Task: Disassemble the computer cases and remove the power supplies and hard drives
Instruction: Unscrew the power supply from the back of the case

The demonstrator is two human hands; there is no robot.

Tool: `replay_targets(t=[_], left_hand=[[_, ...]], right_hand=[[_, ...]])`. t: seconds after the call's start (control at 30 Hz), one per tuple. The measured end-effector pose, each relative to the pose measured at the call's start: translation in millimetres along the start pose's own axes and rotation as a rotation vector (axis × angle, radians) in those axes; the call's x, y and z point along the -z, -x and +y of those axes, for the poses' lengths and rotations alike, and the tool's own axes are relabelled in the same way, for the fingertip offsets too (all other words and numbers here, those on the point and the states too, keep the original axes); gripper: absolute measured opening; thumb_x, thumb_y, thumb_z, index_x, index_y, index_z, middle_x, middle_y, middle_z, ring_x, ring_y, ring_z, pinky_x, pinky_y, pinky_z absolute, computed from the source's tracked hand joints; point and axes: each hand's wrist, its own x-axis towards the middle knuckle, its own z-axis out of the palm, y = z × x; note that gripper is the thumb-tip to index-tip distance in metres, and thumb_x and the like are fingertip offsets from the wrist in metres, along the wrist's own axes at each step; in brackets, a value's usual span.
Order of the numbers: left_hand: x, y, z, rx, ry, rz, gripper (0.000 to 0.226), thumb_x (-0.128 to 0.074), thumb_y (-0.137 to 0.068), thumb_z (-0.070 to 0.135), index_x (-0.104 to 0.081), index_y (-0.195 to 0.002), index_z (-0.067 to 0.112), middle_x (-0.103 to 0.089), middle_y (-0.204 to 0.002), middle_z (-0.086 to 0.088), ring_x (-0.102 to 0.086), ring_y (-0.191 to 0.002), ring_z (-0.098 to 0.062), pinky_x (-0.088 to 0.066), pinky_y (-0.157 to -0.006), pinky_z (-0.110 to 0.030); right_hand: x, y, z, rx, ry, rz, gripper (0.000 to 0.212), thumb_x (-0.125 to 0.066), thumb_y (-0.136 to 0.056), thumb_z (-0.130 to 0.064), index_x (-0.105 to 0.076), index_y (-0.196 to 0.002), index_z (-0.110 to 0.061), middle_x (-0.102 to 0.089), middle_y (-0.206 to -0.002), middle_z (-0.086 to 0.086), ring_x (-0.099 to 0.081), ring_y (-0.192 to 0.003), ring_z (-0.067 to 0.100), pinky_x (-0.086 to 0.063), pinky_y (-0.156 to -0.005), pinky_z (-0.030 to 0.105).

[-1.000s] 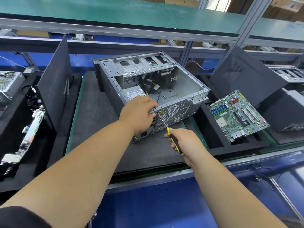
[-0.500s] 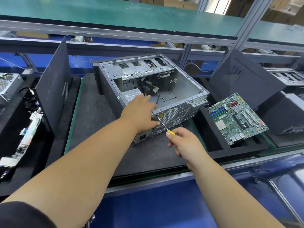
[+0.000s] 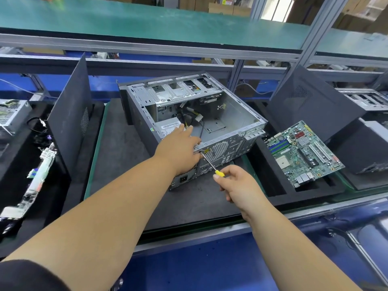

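Note:
An open grey computer case [image 3: 235, 114] lies on its side on a dark mat [image 3: 117, 160], its side panel off. The power supply [image 3: 168, 127] with a white label sits in its near-left corner, cables above it. My left hand [image 3: 180, 148] lies over the case's rear top edge, fingers stretched onto the power supply. My right hand [image 3: 237, 183] grips a yellow-handled screwdriver [image 3: 210, 164]. The screwdriver's tip touches the rear panel by the fan grille [image 3: 218, 150].
A green motherboard [image 3: 302, 152] rests in a black foam tray right of the case. Dark side panels lean at left [image 3: 69, 114] and right [image 3: 312, 103]. Another power supply [image 3: 12, 112] and a board [image 3: 35, 181] lie at far left. A second case [image 3: 365, 99] sits far right.
My left hand went from gripping the case's rear edge to reaching its fingers flat over the power supply. My right hand slid back along the screwdriver, showing more shaft.

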Motion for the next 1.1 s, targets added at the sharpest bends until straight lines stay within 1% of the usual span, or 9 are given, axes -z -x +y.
replay_targets(t=[0.13,0.27,0.4,0.5,0.63,0.8,0.9,1.0,1.1], left_hand=[[-1,0,0,0.002,-0.003,0.008,0.053,-0.047,-0.096,0.053,-0.044,-0.145,0.033,-0.019,-0.163,-0.004,-0.013,-0.151,-0.029,-0.022,-0.119,-0.042],[-2,-1,0,0.004,-0.008,0.003,0.053,-0.047,-0.095,0.054,-0.044,-0.144,0.034,-0.02,-0.163,-0.004,-0.012,-0.151,-0.029,-0.024,-0.118,-0.043],[-3,-2,0,0.007,-0.011,0.0,0.053,-0.047,-0.095,0.054,-0.044,-0.144,0.034,-0.02,-0.163,-0.004,-0.012,-0.151,-0.029,-0.024,-0.118,-0.044],[-3,-2,-1,0.004,-0.016,0.0,0.054,-0.047,-0.096,0.054,-0.043,-0.145,0.034,-0.02,-0.163,-0.004,-0.012,-0.151,-0.029,-0.025,-0.118,-0.044],[-3,-2,-1,0.007,-0.011,0.004,0.053,-0.047,-0.095,0.055,-0.044,-0.144,0.034,-0.02,-0.163,-0.004,-0.012,-0.151,-0.028,-0.026,-0.119,-0.045],[-4,-2,-1,0.008,-0.009,0.009,0.053,-0.046,-0.096,0.054,-0.043,-0.145,0.034,-0.02,-0.163,-0.003,-0.011,-0.151,-0.028,-0.024,-0.118,-0.044],[-4,-2,-2,0.004,-0.009,0.015,0.053,-0.047,-0.095,0.055,-0.044,-0.144,0.034,-0.02,-0.163,-0.003,-0.012,-0.151,-0.027,-0.023,-0.118,-0.043],[-3,-2,-1,0.004,-0.008,0.008,0.054,-0.047,-0.095,0.055,-0.044,-0.145,0.034,-0.02,-0.163,-0.003,-0.012,-0.151,-0.028,-0.023,-0.118,-0.043],[-2,-1,-1,0.012,0.004,0.004,0.053,-0.048,-0.095,0.054,-0.044,-0.144,0.034,-0.019,-0.164,-0.002,-0.011,-0.151,-0.027,-0.023,-0.118,-0.043]], right_hand=[[-2,1,0,-0.034,0.008,0.014,0.027,-0.062,-0.094,-0.041,-0.065,-0.087,-0.015,-0.06,-0.067,-0.003,-0.044,-0.045,0.009,-0.039,-0.057,0.029],[-1,1,-2,-0.11,-0.058,-0.04,0.031,-0.051,-0.1,-0.035,-0.071,-0.09,-0.013,-0.064,-0.067,-0.002,-0.044,-0.047,0.011,-0.04,-0.057,0.028],[2,0,2,-0.017,-0.005,-0.037,0.025,-0.056,-0.099,-0.034,-0.069,-0.089,-0.015,-0.065,-0.067,-0.006,-0.047,-0.049,0.011,-0.041,-0.064,0.032],[3,-2,4,0.012,0.008,-0.015,0.023,-0.061,-0.096,-0.035,-0.066,-0.088,-0.015,-0.065,-0.065,-0.006,-0.048,-0.048,0.011,-0.04,-0.061,0.031],[2,-4,7,0.028,0.009,-0.002,0.018,-0.065,-0.093,-0.035,-0.062,-0.088,-0.018,-0.061,-0.073,0.0,-0.051,-0.049,0.013,-0.042,-0.059,0.032],[-2,-3,8,0.07,0.118,0.056,0.019,-0.07,-0.088,-0.035,-0.058,-0.087,-0.02,-0.051,-0.07,-0.004,-0.044,-0.054,0.012,-0.039,-0.057,0.03],[-3,-1,6,0.094,0.306,0.106,0.027,-0.062,-0.091,-0.047,-0.058,-0.084,-0.021,-0.054,-0.069,-0.008,-0.047,-0.058,0.01,-0.035,-0.055,0.028],[-3,-2,5,0.045,0.268,0.053,0.037,-0.044,-0.101,-0.041,-0.065,-0.084,-0.017,-0.063,-0.072,-0.005,-0.05,-0.061,0.013,-0.042,-0.063,0.033],[0,-1,6,0.055,0.243,0.028,0.031,-0.048,-0.1,-0.038,-0.066,-0.082,-0.021,-0.068,-0.071,-0.007,-0.053,-0.06,0.012,-0.048,-0.07,0.035]])
